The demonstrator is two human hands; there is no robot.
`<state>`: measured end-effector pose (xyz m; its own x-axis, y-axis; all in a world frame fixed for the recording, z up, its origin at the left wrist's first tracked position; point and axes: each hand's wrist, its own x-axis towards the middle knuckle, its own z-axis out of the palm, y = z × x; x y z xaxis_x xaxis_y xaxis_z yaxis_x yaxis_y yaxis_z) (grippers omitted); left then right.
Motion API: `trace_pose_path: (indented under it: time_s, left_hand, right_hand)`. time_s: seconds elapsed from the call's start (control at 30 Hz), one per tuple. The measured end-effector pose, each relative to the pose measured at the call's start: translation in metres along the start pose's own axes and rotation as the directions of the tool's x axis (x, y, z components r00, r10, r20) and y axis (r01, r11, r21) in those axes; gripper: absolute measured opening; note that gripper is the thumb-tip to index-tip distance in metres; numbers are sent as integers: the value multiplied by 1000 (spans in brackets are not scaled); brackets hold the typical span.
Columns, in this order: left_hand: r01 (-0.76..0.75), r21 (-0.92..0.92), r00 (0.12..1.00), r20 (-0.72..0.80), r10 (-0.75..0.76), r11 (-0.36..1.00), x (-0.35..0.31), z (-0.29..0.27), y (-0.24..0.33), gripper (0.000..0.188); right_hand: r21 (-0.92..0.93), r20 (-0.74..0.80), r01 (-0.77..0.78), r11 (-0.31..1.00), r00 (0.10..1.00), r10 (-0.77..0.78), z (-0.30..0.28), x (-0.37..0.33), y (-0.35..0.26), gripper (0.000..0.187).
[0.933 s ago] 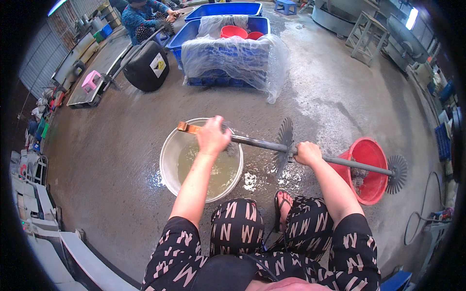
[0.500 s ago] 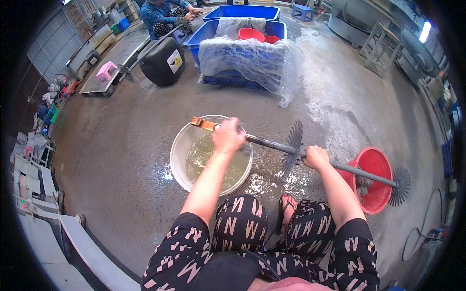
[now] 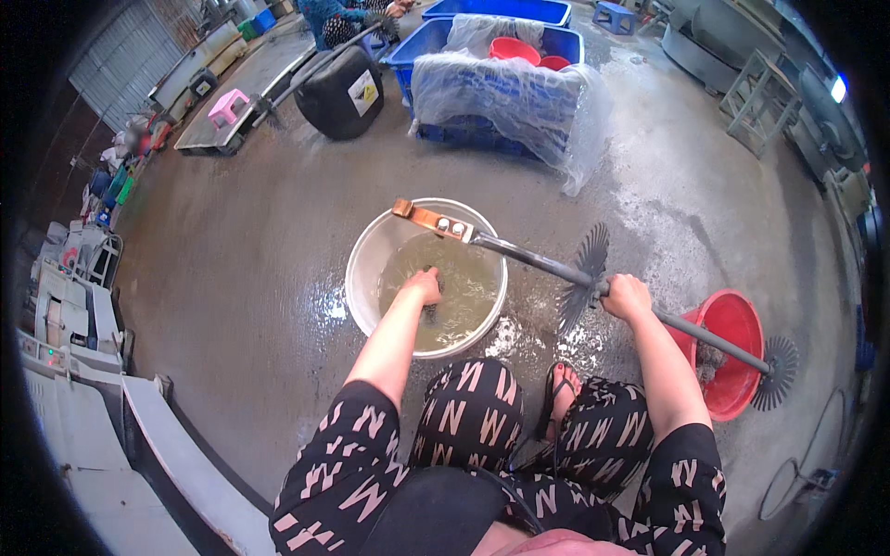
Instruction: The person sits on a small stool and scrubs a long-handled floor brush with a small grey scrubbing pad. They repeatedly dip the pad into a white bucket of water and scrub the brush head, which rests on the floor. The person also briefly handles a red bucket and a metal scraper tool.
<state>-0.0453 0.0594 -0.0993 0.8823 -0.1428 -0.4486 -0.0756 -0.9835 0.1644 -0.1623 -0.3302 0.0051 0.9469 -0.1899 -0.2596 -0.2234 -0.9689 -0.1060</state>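
My right hand is wrapped round a long grey rod, just right of a toothed black disc. A second toothed disc sits at the rod's right end. The left end is a copper-coloured hook with two bolts, lying above the far side of a whitish round tub. Inside this tub, at the murky water, my left hand is closed on a small dark pad-like thing, partly hidden by the hand and water.
A red bucket with greyish matter stands beneath the rod's right part. Beyond are blue crates draped with clear plastic, a black jerrycan with another disc rod across it, and a seated co-worker. The floor is wet.
My left hand has come off the rod near its copper end and gone down into the tub's water. My right hand keeps its hold on the rod. The view has shifted slightly.
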Motion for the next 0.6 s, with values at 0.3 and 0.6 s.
trace_pose_path:
  time_s: [0.3, 0.6]
  left_hand:
    - [-383, -488, 898, 3, 440, 785, -46, -68, 8, 50]
    - [-587, -362, 668, -722, 180, 724, -25, -108, 62, 45]
  right_hand:
    - [-41, 36, -60, 997, 997, 62, -9, -10, -2, 24]
    - [-75, -8, -28, 997, 1000, 28, -4, -4, -9, 24]
